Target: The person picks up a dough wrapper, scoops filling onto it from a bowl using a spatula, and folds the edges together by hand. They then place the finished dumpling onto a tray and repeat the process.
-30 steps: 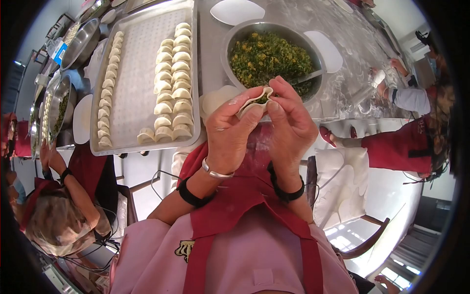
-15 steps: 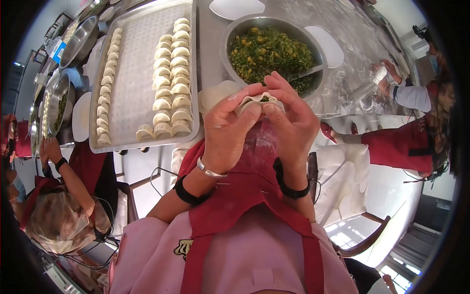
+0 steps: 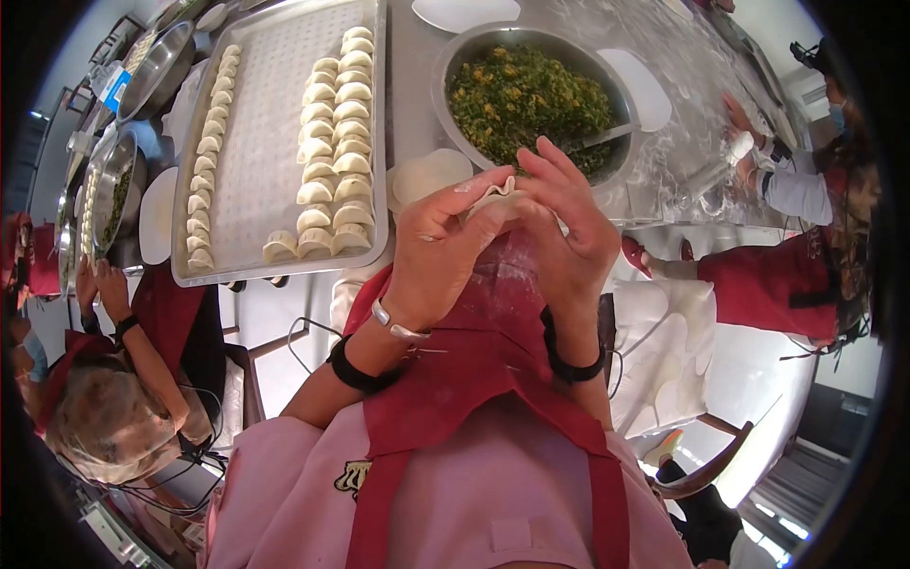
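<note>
A half-folded dumpling (image 3: pixel 493 197) is pinched between both my hands above the apron, its upper edge wavy and most of it hidden by fingers. My left hand (image 3: pixel 444 242) grips its left side with thumb and fingers. On the other side, my right hand (image 3: pixel 569 228) presses the edge with thumb and index finger, while its other fingers stretch upward. Just beyond my hands stands a steel bowl (image 3: pixel 442 106) of chopped green and yellow filling (image 3: pixel 526 100), with a utensil handle (image 3: pixel 607 135) leaning on the rim. Round dough wrappers (image 3: pixel 428 180) lie stacked beside my left hand.
A metal tray (image 3: pixel 270 123) at left carries rows of folded dumplings (image 3: pixel 353 133). White plates or scrapers flank the bowl. A co-worker's hands (image 3: pixel 106 289) are at far left; another person's floury hand (image 3: pixel 741 147) works at right. A covered chair (image 3: pixel 664 332) stands at right.
The dumpling's open edge has been drawn closer together, and the filling no longer shows. My right fingers have shifted over it. The co-worker's hand at right has moved.
</note>
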`<action>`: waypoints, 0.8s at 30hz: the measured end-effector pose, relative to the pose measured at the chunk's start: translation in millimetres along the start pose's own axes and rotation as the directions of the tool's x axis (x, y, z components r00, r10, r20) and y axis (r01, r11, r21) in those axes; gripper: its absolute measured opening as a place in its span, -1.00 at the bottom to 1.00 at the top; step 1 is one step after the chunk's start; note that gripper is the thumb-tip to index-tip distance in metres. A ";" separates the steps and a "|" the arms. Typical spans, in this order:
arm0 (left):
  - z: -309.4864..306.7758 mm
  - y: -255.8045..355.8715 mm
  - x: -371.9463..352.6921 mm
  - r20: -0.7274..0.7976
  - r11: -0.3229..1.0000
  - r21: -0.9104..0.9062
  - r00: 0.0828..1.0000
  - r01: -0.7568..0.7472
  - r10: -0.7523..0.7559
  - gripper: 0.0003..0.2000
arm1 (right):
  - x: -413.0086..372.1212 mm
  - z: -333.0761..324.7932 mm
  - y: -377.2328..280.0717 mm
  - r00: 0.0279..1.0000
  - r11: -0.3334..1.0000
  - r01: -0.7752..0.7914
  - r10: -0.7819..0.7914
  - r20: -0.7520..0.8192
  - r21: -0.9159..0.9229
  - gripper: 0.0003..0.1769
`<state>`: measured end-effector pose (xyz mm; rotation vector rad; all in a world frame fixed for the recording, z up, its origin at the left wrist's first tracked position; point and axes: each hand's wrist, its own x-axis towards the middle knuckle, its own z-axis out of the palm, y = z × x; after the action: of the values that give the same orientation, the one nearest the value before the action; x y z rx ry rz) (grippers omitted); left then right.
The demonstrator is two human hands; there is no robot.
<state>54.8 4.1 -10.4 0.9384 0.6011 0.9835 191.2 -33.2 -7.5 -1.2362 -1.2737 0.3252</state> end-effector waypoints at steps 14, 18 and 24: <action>-7.6 22.8 1.0 0.149 0.910 0.415 0.986 0.008 -0.077 -0.72 | -2.5 -0.3 4.1 0.993 0.996 0.075 -0.071 0.098 -0.040 -0.82; -15.8 24.3 4.8 0.239 0.850 0.525 0.967 -0.052 -0.088 -0.72 | -3.0 -3.3 8.3 0.976 0.971 0.186 -0.166 0.139 -0.152 -0.78; -15.4 20.6 5.5 0.253 0.936 0.350 0.966 -0.040 -0.053 -0.55 | -0.4 -8.1 -8.4 0.981 0.994 0.021 0.000 0.194 -0.109 -0.71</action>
<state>36.4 19.8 0.1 1.3604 0.5671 0.7406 194.3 -40.9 0.8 -1.3156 -1.4816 0.3789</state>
